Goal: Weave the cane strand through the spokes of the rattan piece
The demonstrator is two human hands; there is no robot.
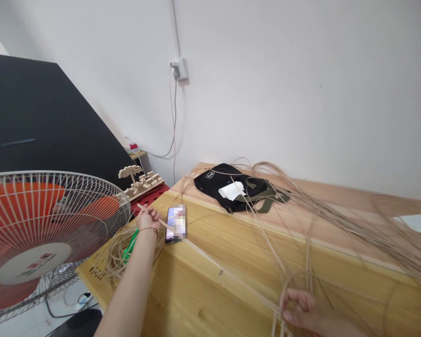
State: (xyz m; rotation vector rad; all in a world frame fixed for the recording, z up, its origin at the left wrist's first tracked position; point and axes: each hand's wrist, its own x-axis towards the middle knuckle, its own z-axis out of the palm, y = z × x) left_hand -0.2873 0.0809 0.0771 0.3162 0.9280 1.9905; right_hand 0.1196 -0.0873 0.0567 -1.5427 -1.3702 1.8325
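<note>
My left hand (148, 220) reaches over the table's left side, its fingers closed on one end of a pale rattan strip (228, 276). The strip runs slantwise across the wood to my right hand (300, 306) at the lower right. Thumb and fingers of that hand pinch where several strips cross, just above the frame's bottom edge; it is slightly blurred. A lit phone (176, 223) lies just right of my left hand, its screen partly pixelated. Beneath my left forearm is a coil of rattan (117, 252) with a green tie (130, 245).
A caged fan (56, 243) with orange blades stands close at the left. On the wooden table (203, 299) lie a black bag (217, 182), white paper (231, 191) and a long bundle of rattan (323, 210). A small wooden model (140, 182) sits beyond the table's left edge.
</note>
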